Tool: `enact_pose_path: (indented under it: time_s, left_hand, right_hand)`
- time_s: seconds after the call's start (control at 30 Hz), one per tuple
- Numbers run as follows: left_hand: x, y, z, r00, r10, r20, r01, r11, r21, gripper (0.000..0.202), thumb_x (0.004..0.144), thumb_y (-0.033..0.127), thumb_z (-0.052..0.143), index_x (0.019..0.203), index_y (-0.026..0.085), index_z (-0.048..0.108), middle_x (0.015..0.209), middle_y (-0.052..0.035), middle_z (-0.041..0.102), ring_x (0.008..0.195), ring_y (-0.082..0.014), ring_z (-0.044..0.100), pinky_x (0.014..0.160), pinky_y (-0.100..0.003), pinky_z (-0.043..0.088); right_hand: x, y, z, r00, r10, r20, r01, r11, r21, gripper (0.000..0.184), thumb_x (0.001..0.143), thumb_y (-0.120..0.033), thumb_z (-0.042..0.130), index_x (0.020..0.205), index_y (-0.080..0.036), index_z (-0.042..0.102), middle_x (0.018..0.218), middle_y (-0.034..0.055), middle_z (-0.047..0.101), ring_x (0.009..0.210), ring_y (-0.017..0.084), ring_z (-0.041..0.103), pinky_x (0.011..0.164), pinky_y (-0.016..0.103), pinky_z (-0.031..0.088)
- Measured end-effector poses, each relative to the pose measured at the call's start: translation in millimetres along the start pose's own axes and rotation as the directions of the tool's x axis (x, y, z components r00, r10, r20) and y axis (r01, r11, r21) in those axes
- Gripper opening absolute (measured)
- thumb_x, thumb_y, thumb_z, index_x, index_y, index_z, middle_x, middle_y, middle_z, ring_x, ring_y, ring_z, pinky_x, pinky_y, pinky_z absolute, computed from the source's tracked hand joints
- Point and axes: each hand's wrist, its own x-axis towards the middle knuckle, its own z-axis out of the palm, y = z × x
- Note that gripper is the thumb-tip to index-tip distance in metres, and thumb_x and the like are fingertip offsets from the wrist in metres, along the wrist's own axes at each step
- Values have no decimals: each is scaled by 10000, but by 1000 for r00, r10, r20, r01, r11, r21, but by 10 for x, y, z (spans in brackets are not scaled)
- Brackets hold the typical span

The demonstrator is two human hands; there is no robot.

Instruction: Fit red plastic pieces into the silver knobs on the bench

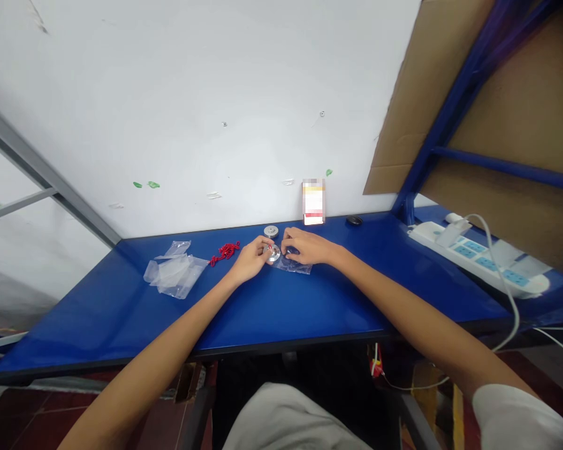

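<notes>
My left hand is closed on a shiny round silver metal disc, thumb on its near side. Just right of it, my right hand has curled fingers at a clear plastic bag that lies on the blue table. The fingers seem to pinch the bag's upper part, which they partly hide. A second silver disc rests beyond my hands, near the wall. Left of my left hand lies a bundle of red cord.
Several clear plastic bags are piled on the left. A lit phone leans on the wall, with a black round cap to its right. A white power strip with cables sits at the far right by a blue frame.
</notes>
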Motion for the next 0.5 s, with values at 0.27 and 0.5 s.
enact_pose_path:
  time_s: [0.27, 0.5]
  left_hand:
    - [-23, 84, -1, 999, 40, 31, -42, 997, 71, 296, 931, 383, 726, 1146, 193, 658, 984, -64, 747, 864, -208, 731, 737, -344, 627]
    - [-50, 143, -33, 999, 37, 11, -38, 991, 131, 388, 912, 427, 781, 1194, 198, 644, 949, -55, 793, 848, -217, 750, 815, -346, 576]
  right_hand:
    - [-10, -54, -66, 1000, 14, 11, -16, 983, 184, 96, 983, -143, 650, 1027, -187, 723, 1192, 103, 590, 1087, 237, 610, 935, 339, 474]
    - [-17, -90, -77, 1000, -20, -3, 20, 977, 213, 88, 1011, -164, 615, 1052, -195, 687, 1207, 95, 611, 1016, 214, 630, 874, 311, 474]
